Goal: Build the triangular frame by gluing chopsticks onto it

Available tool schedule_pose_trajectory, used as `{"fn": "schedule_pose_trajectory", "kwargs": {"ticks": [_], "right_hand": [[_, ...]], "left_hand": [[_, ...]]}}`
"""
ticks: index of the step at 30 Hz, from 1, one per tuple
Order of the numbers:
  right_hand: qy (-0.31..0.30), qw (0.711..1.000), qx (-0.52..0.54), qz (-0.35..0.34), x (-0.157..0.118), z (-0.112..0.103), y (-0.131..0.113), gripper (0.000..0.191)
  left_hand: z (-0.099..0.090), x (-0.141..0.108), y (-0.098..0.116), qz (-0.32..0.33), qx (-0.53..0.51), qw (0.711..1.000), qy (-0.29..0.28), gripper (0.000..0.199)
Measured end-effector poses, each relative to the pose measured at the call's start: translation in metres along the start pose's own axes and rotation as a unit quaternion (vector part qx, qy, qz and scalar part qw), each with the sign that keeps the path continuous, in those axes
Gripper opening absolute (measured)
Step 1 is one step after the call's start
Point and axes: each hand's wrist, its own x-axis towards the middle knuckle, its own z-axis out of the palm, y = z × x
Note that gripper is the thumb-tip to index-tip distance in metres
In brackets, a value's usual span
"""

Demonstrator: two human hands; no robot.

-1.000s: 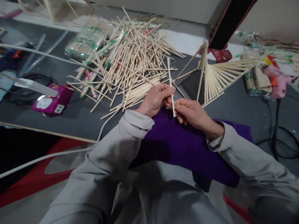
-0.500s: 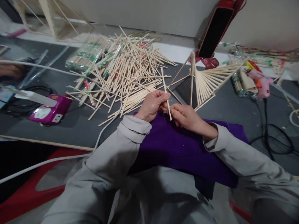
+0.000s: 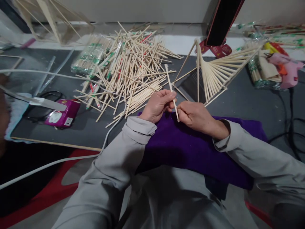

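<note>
My left hand point(image 3: 159, 104) pinches a pale wooden chopstick point(image 3: 168, 77) between thumb and fingers, around its middle. The chopstick stands slanted, its top end leaning away from me. At its lower end, my right hand point(image 3: 197, 117) is closed with curled fingers against the stick; the fingertips are partly hidden. Both hands are above a purple cloth point(image 3: 171, 143) on my lap. Just beyond them lies a large loose heap of chopsticks point(image 3: 140, 60). A fan-shaped frame built of sticks point(image 3: 215, 74) stands behind my right hand.
Wrapped chopstick bundles point(image 3: 91, 54) lie left of the heap. A purple power socket block point(image 3: 63, 114) sits at the left, with a white cable point(image 3: 52, 163) crossing. At the right are a pink glue gun point(image 3: 289, 70) and black cords. A dark screen point(image 3: 222, 24) stands at the back.
My view has shifted, so the table's things sit a little differently. My right hand has turned more knuckles-up at the chopstick's lower end. My left hand keeps its pinch.
</note>
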Motion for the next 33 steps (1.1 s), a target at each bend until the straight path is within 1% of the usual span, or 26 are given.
{"fn": "schedule_pose_trajectory", "kwargs": {"ticks": [2,3,5,6,8,10,11,12,13,16,19,22,24,26,29,33], "right_hand": [[0.008,0.998,0.064,0.018,0.0,-0.003,-0.003,0.026],[0.004,0.994,0.105,0.04,-0.001,-0.004,-0.005,0.025],[-0.024,0.973,0.207,0.104,-0.001,-0.007,-0.009,0.023],[-0.045,0.953,0.264,0.139,-0.001,-0.007,-0.01,0.023],[-0.081,0.901,0.379,0.195,0.0,-0.007,-0.014,0.022],[-0.092,0.849,0.466,0.231,0.001,-0.004,-0.016,0.02],[-0.091,0.829,0.492,0.248,0.002,-0.003,-0.016,0.02],[-0.089,0.817,0.507,0.262,0.002,-0.001,-0.016,0.02],[-0.083,0.81,0.513,0.272,0.002,0.001,-0.016,0.02],[-0.06,0.81,0.512,0.28,0.002,0.006,-0.015,0.022],[-0.021,0.805,0.519,0.287,0.001,0.009,-0.014,0.019],[0.035,0.798,0.523,0.298,0.003,0.008,-0.014,0.016],[0.061,0.796,0.523,0.299,0.004,0.007,-0.013,0.016],[0.054,0.796,0.522,0.301,0.005,0.006,-0.013,0.016],[0.015,0.809,0.505,0.299,0.003,0.007,-0.014,0.016],[-0.012,0.853,0.451,0.261,-0.001,0.007,-0.014,0.02]], "left_hand": [[-0.001,0.0,0.0,-0.003,-0.024,0.999,-0.024,0.023],[-0.001,0.0,0.0,-0.001,-0.038,0.999,-0.036,0.022],[-0.001,0.0,0.0,0.006,-0.067,0.996,-0.055,0.022],[-0.001,0.0,0.0,0.01,-0.078,0.995,-0.063,0.023],[0.0,0.0,0.0,0.018,-0.093,0.993,-0.075,0.024],[-0.001,-0.001,0.0,0.022,-0.092,0.992,-0.078,0.025],[-0.001,-0.001,0.0,0.024,-0.086,0.993,-0.074,0.025],[-0.001,-0.001,0.001,0.027,-0.078,0.994,-0.068,0.025],[-0.002,-0.001,0.001,0.031,-0.069,0.995,-0.059,0.025],[-0.003,-0.002,0.004,0.05,-0.048,0.997,-0.027,0.024],[-0.002,-0.003,0.005,0.057,-0.03,0.998,-0.005,0.025],[-0.001,-0.005,0.003,0.054,-0.006,0.998,-0.018,0.028],[0.0,-0.006,0.001,0.052,0.01,0.998,-0.03,0.03],[0.001,-0.007,0.0,0.058,0.019,0.998,-0.025,0.032],[0.0,-0.007,0.0,0.066,0.021,0.997,-0.013,0.033],[-0.001,-0.005,-0.001,0.066,0.02,0.998,-0.013,0.033]]}}
